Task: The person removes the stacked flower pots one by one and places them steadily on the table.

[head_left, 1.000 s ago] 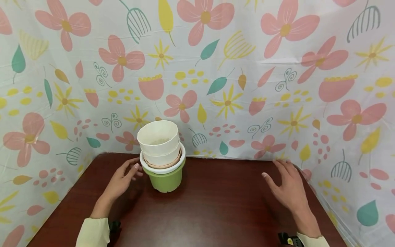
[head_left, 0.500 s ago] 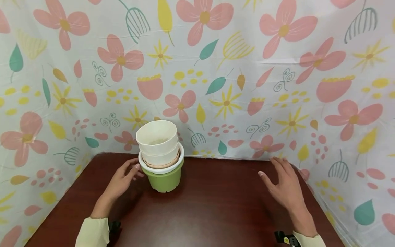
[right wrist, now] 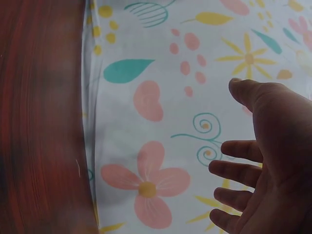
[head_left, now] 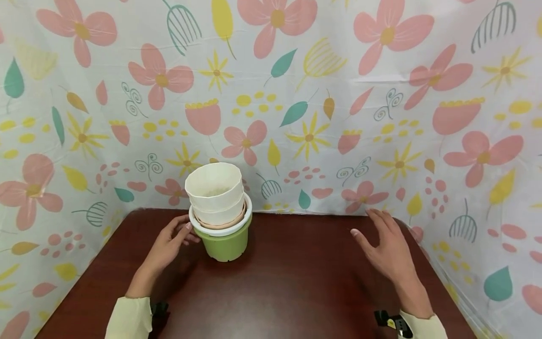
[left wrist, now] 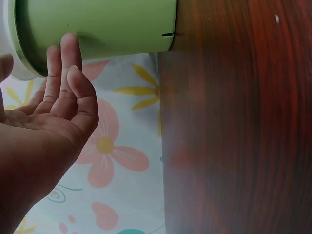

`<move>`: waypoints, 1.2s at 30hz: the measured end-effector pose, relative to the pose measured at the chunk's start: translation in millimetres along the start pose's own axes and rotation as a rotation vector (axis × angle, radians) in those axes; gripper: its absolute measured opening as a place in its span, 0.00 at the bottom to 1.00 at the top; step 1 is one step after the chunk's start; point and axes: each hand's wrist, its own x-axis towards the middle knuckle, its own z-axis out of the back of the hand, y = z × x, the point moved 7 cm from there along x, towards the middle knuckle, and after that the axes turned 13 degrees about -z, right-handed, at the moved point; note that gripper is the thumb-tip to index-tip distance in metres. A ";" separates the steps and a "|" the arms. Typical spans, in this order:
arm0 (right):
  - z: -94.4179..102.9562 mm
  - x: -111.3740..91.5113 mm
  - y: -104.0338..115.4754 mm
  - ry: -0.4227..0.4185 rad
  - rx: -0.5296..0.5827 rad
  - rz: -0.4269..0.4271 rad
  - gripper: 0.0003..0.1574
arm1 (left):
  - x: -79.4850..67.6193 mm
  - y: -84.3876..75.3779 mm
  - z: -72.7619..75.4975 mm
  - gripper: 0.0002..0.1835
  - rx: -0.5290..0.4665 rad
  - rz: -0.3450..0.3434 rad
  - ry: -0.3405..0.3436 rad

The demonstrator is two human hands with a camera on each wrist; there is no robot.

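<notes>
A stack of nested flowerpots stands upright at the left back of the table. The green flowerpot (head_left: 226,246) is at the bottom, and a white rim (head_left: 249,211) shows inside its top. Above that come a thin tan rim (head_left: 237,219) and two cream flowerpots (head_left: 213,186). My left hand (head_left: 168,246) is at the stack's left side, fingers loosely bent. In the left wrist view its fingertips lie close against the green wall (left wrist: 112,27); whether they touch cannot be told. Over the table's right part my right hand (head_left: 391,256) hovers, holding nothing, fingers spread and relaxed.
The dark red-brown wooden table (head_left: 292,268) reaches back to a white floral-print cloth (head_left: 296,117), which hangs behind it and along both sides. A dark wrist strap (head_left: 394,322) sits on the right wrist.
The head view has shifted slightly. My right hand has drifted a little to the left; the left hand and the flowerpots keep their places.
</notes>
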 end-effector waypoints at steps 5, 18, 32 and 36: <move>-3.3 0.9 4.9 -0.002 0.008 0.014 0.46 | 1.3 2.7 -0.1 0.27 -0.002 0.006 -0.005; -6.8 0.8 18.7 -0.014 0.027 0.042 0.45 | 2.5 -0.1 -0.6 0.26 0.001 -0.014 -0.013; 0.3 3.0 23.2 0.002 0.025 0.035 0.46 | 8.3 3.7 -5.4 0.27 -0.017 -0.016 -0.027; -2.8 0.9 24.2 0.009 0.030 0.032 0.45 | 7.1 4.2 -3.2 0.28 -0.009 -0.022 -0.028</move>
